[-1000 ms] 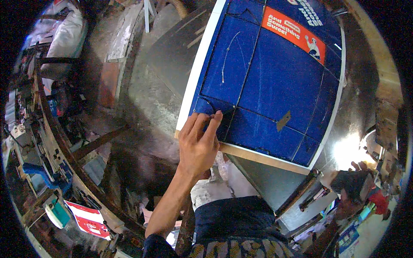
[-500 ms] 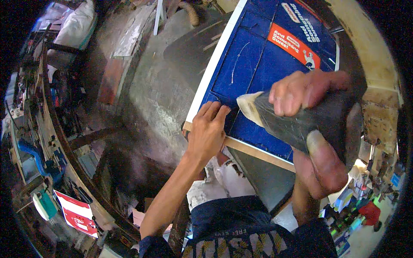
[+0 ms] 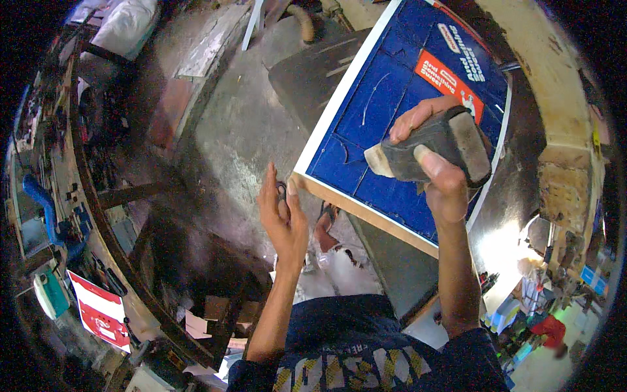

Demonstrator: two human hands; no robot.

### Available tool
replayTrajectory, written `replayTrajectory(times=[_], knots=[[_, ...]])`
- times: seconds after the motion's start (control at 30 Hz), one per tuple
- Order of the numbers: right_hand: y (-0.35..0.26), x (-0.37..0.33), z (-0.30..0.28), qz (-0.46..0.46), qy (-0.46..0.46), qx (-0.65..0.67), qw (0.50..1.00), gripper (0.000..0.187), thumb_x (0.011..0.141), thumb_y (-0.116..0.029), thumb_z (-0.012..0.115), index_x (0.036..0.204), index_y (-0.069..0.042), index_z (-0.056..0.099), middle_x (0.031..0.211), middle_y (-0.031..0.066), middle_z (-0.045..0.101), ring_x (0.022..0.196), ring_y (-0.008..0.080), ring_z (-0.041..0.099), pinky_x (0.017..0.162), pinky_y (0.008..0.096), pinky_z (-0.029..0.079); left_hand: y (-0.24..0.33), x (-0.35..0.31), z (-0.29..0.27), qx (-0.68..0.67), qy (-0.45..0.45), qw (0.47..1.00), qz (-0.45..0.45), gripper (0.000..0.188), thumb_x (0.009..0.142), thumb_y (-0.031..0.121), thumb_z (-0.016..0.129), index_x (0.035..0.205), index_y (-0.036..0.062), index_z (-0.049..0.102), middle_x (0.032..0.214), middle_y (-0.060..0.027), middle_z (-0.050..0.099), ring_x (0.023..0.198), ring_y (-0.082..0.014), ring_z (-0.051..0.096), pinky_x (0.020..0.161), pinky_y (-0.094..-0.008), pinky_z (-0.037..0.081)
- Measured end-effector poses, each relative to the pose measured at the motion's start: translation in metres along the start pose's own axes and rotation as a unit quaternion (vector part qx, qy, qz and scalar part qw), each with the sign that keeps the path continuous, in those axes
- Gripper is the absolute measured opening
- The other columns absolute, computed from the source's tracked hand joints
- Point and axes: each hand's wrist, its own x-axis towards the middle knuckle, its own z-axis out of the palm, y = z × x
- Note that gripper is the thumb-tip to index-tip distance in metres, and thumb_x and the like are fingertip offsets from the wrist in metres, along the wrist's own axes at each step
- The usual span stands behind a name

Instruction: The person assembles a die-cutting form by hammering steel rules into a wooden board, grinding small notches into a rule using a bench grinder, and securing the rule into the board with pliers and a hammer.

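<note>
A blue panel (image 3: 395, 108) with a white edge and an orange printed patch lies in front of me, its near edge showing a brown strip. Over its right part, my right hand (image 3: 445, 179) is closed round a dark grey block (image 3: 408, 157) with pale, worn-looking ends, the thumb on the near side. The block is tilted, and I cannot tell whether it touches the panel. My left hand (image 3: 285, 222) stands off the panel's near left corner with its fingers stretched and apart. A small dark shape shows between those fingers, too unclear to name.
A curved-looking wooden beam (image 3: 121, 261) runs along the left. Beyond it lie a blue hose (image 3: 42, 202) and a red and white sheet (image 3: 98, 310). A ribbed pipe (image 3: 302, 25) stands at the back. Colourful clutter (image 3: 532, 326) fills the near right, with a pale beam (image 3: 565, 117) farther up.
My left hand has left the panel's near edge and moved left, its fingers spreading. My right hand has shifted slightly left with the block, which has turned.
</note>
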Motion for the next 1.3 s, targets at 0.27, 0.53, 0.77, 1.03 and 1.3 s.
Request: replayTrajectory(times=[0.27, 0.53, 0.77, 1.03, 1.3], knots=[[0.0, -0.005, 0.006, -0.053, 0.038, 0.04, 0.997, 0.045, 0.067, -0.02, 0.058, 0.105, 0.001, 0.049, 0.09, 0.0157, 0.057, 0.086, 0.0242, 0.058, 0.084, 0.0403, 0.048, -0.02, -0.002, -0.003, -0.141, -0.022, 0.984, -0.103, 0.039, 0.099, 0.018, 0.058, 0.131, -0.0034, 0.058, 0.132, -0.0162, 0.061, 0.12, -0.0199, 0.056, 0.103, -0.0342, 0.04], [0.015, -0.031, 0.031, -0.041, 0.001, -0.038, 0.998, 0.045, 0.067, -0.021, 0.059, 0.105, 0.001, 0.051, 0.092, 0.0157, 0.06, 0.088, 0.0243, 0.06, 0.088, 0.041, 0.048, -0.01, -0.003, -0.004, -0.151, -0.014, 0.974, -0.168, 0.037, 0.096, 0.02, 0.063, 0.127, 0.0002, 0.064, 0.118, -0.016, 0.069, 0.109, -0.0181, 0.062, 0.099, -0.0333, 0.043], [0.001, -0.004, 0.027, 0.022, -0.019, 0.009, 1.0, 0.045, 0.068, -0.023, 0.061, 0.104, 0.002, 0.052, 0.095, 0.0157, 0.062, 0.09, 0.0244, 0.062, 0.091, 0.0416, 0.048, -0.02, 0.004, 0.001, -0.138, 0.015, 0.981, -0.136, 0.032, 0.094, 0.023, 0.065, 0.117, 0.0006, 0.07, 0.109, -0.0156, 0.072, 0.1, -0.0186, 0.066, 0.092, -0.0339, 0.048], [0.017, -0.022, 0.017, -0.118, 0.015, -0.067, 0.991, 0.036, 0.069, -0.02, 0.058, 0.098, 0.002, 0.054, 0.087, 0.0144, 0.062, 0.081, 0.0221, 0.061, 0.082, 0.0389, 0.051, -0.028, 0.002, 0.003, -0.127, 0.016, 0.983, -0.13, 0.032, 0.094, 0.023, 0.064, 0.116, 0.0006, 0.07, 0.103, -0.0162, 0.074, 0.094, -0.016, 0.066, 0.087, -0.0329, 0.049], [0.025, -0.001, 0.022, -0.062, -0.017, -0.039, 0.997, 0.033, 0.073, -0.021, 0.06, 0.095, 0.003, 0.056, 0.082, 0.0123, 0.061, 0.075, 0.0191, 0.06, 0.073, 0.0344, 0.052, -0.02, 0.002, 0.001, -0.062, 0.039, 0.987, -0.146, 0.032, 0.094, 0.027, 0.063, 0.114, 0.0032, 0.072, 0.096, -0.0163, 0.074, 0.088, -0.0156, 0.066, 0.082, -0.0321, 0.05]])
